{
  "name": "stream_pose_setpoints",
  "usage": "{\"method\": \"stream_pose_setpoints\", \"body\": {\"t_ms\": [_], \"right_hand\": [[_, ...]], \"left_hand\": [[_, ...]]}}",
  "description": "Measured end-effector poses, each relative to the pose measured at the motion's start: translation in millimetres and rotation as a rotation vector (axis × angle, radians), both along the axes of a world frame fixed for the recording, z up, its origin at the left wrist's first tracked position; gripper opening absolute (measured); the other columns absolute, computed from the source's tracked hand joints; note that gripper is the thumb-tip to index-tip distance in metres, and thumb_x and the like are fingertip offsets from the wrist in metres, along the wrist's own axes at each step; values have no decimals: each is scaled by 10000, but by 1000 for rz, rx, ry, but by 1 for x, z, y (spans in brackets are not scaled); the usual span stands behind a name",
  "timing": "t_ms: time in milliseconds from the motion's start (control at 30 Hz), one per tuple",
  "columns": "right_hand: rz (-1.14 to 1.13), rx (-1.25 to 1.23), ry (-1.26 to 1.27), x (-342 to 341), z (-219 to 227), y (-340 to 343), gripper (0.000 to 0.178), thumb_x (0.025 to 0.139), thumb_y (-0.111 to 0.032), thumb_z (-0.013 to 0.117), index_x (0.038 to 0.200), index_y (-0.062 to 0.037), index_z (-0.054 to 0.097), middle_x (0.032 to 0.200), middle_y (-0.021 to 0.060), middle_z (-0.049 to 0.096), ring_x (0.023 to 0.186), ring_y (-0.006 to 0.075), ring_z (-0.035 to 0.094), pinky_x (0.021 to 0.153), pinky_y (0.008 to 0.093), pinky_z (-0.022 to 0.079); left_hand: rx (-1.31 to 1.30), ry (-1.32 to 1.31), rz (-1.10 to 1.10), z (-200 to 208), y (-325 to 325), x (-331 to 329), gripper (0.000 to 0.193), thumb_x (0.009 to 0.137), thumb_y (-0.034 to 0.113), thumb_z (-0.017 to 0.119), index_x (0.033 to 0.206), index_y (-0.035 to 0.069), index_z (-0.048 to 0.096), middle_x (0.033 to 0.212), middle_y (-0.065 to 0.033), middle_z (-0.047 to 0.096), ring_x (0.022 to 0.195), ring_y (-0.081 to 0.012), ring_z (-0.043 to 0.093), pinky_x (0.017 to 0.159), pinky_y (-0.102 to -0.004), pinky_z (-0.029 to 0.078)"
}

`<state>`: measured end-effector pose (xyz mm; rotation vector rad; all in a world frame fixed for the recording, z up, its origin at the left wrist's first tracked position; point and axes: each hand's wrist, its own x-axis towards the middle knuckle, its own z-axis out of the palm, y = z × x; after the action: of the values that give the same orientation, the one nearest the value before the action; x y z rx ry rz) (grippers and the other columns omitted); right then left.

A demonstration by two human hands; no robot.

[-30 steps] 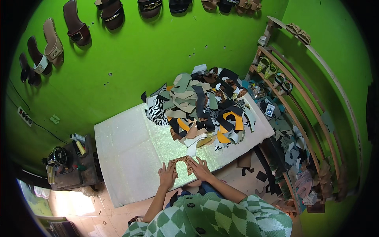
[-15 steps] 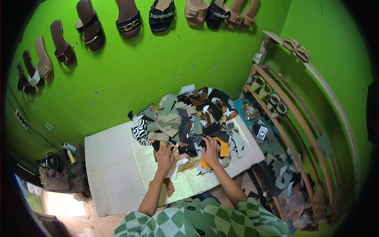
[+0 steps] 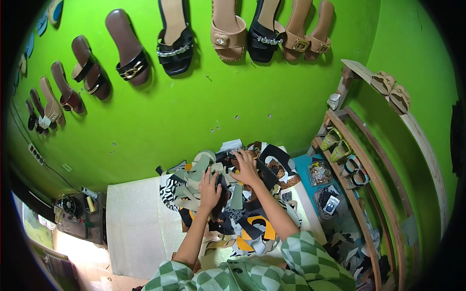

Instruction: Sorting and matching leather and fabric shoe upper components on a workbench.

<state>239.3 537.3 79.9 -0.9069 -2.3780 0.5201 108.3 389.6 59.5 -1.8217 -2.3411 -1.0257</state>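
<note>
Head view: L hand [image 3: 209, 192] & R hand [image 3: 247, 169] atop scrap pile [image 3: 237, 198] on table [image 3: 136, 208]; fingers spread, no grip visible. Step: prob. sorting. Next move prob. needs pinch on single pc.

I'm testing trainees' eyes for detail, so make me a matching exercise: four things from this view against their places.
Things:
1. Left hand
2. Yellow-green shoes
3. Yellow spool
4. Black jewelled sandals

Places:
A. On the green wall
B. On the small dark table
C. At the scrap pile
D. On the wooden rack

Pairs: 1-C, 2-D, 3-B, 4-A
</note>
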Motion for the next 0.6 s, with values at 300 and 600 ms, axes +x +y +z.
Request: {"method": "stream_pose_setpoints", "body": {"t_ms": [300,600], "right_hand": [[280,-325,36,-7,-89,24,511,742,-90,655,1240,-114,543,807,52,600,841,228,556,753,332,464],[265,-341,-86,42,-68,-43,227,764,-70,603,964,-119,698,940,122,609,933,302,563,851,377,449]], "left_hand": [[68,-69,83,9,14,1,470,770,63,565,1234,91,496,1365,-154,370,1288,-368,308,1022,-474,255],[-89,99,71,-7,82,-19,729,718,176,682,1374,204,365,1340,-135,386,1250,-344,331,1013,-468,262]]}}
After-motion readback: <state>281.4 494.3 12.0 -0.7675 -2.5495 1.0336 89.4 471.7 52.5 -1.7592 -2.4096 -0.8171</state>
